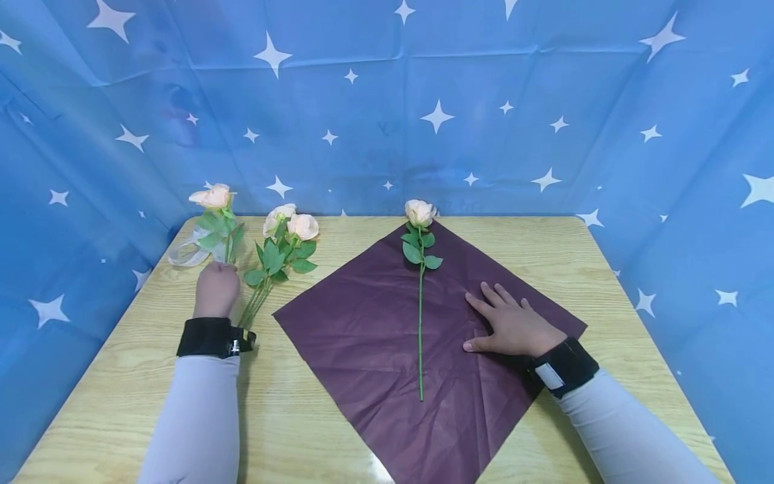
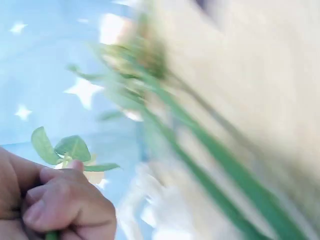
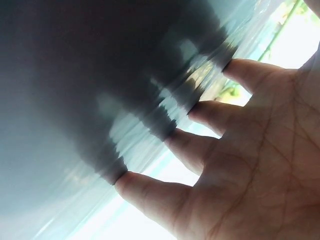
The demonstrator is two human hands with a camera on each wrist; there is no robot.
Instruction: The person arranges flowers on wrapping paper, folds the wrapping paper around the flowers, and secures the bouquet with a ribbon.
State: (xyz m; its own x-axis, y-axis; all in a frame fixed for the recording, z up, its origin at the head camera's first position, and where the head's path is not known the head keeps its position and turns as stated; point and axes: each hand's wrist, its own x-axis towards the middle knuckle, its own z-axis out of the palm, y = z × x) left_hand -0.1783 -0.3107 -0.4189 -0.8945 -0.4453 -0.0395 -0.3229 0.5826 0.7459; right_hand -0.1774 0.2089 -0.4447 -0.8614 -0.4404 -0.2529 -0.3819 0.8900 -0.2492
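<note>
My left hand [image 1: 218, 288] grips the green stem of a pale pink rose [image 1: 213, 196], held up at the table's left side. In the left wrist view, curled fingers [image 2: 70, 205] wrap that stem, with leaves [image 2: 72, 147] showing above them. Just right of this hand lie more pale roses [image 1: 302, 227], their stems side by side. A single rose [image 1: 419, 212] lies lengthwise on a dark purple wrapping sheet [image 1: 363, 323], its bloom at the far corner. On the sheet's right part my right hand [image 1: 514, 326] rests with fingers spread; its fingertips touch the sheet in the right wrist view.
A white translucent ribbon [image 1: 187, 250] lies at the table's far left, behind the left hand. The wooden table [image 1: 302, 403] is bordered by a blue star-patterned curtain [image 1: 375, 121] at the back and both sides. The sheet's near corner reaches the bottom of the head view.
</note>
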